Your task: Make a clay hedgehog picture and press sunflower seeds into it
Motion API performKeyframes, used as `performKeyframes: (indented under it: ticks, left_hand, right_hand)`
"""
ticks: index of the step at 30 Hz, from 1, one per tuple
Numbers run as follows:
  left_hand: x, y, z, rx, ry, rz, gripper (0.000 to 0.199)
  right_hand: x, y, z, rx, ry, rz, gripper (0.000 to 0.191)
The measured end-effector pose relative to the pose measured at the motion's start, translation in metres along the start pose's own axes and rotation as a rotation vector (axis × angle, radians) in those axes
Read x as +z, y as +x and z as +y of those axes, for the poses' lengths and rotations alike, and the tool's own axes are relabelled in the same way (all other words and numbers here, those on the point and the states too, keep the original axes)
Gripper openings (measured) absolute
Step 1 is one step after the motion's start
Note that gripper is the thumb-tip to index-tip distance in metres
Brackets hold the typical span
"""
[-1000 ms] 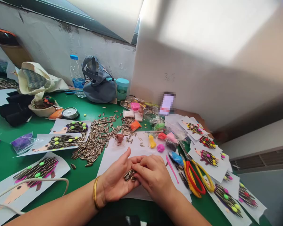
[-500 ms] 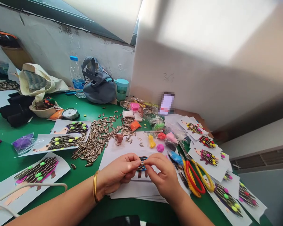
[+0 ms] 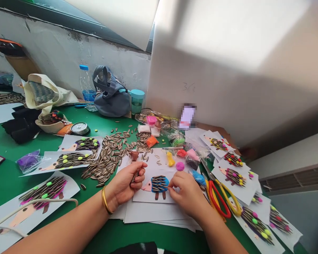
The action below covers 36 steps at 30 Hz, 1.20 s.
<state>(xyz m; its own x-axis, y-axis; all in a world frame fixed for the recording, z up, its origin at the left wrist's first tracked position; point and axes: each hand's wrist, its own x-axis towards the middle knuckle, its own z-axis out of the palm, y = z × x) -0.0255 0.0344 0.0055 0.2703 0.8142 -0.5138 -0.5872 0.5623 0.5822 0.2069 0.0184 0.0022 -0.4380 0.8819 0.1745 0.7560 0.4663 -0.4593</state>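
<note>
In front of me a hedgehog picture lies on white paper, its blue body stuck with rows of striped sunflower seeds. My right hand is at the body's right edge, thumb and forefinger pinched on a seed there, mostly hidden by the fingertips. To the left of the picture, my left hand is turned partly palm up, its fingers curled around several sunflower seeds. A loose pile of sunflower seeds spreads over the green table beyond that hand.
Scissors with red and yellow handles lie right of my right hand. Finished hedgehog cards overlap at the right; others lie left. Colored clay lumps sit behind the picture. A white cable crosses the left card.
My hands were together over the hedgehog's body. The left has drawn back to the left with its seeds, uncovering the picture; the right has shifted slightly right to the body's edge.
</note>
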Motion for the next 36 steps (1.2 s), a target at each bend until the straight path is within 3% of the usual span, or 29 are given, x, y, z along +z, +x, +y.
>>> performKeyframes:
  ticks: [20,25,29,34,36]
  left_hand:
    - [0.000,0.000,-0.001,-0.037,-0.137,-0.004,0.004]
    - [0.000,-0.004,0.002,-0.084,-0.194,0.001,0.008]
    - [0.004,-0.008,0.004,-0.135,-0.280,0.037,0.019]
    - [0.010,-0.014,-0.003,-0.176,-0.369,-0.119,0.038]
    - [0.012,-0.017,-0.009,-0.219,-0.361,-0.212,0.044]
  right_hand:
    - [0.017,0.000,-0.001,-0.080,-0.189,0.022,0.013]
    - [0.010,-0.002,0.003,-0.065,-0.127,0.020,0.012]
    - [-0.001,-0.004,0.002,-0.080,-0.027,0.114,0.005]
    - [-0.002,-0.004,-0.022,-0.180,0.083,0.291,0.014]
    - [0.002,-0.002,-0.034,-0.232,0.085,0.306,0.022]
